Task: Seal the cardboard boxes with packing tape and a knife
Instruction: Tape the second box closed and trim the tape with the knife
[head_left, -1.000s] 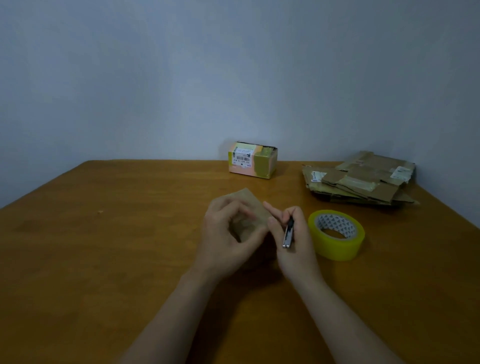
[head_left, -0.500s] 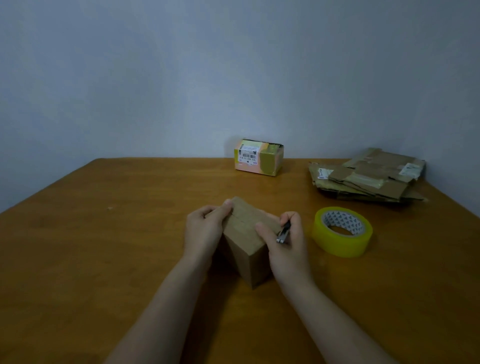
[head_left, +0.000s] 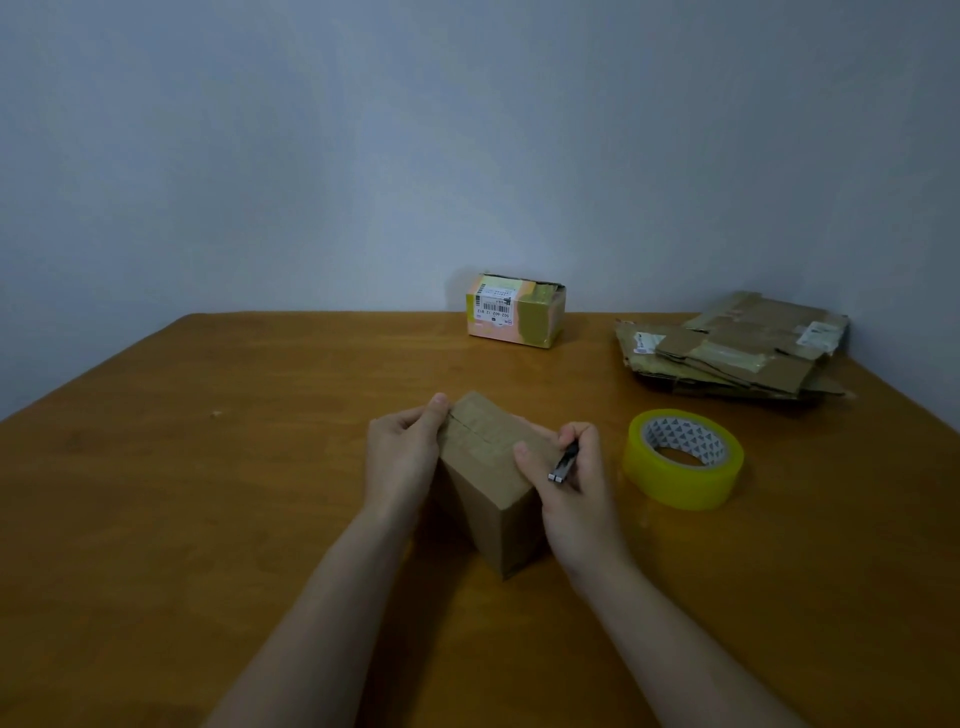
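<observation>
- Grip: left hand (head_left: 402, 457) clasps the small cardboard box (head_left: 493, 488); right hand (head_left: 574, 475) grasps the small knife (head_left: 562, 464), thumb pressing the top.
- Judgement: hold flaps flush, blade clear of fingers.

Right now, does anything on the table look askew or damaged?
The small brown cardboard box sits corner-on to the edge of the wooden table, with a dark gap along its top seam. The pink-and-yellow labelled box at the back has a ragged top edge. Nothing spilled.
</observation>
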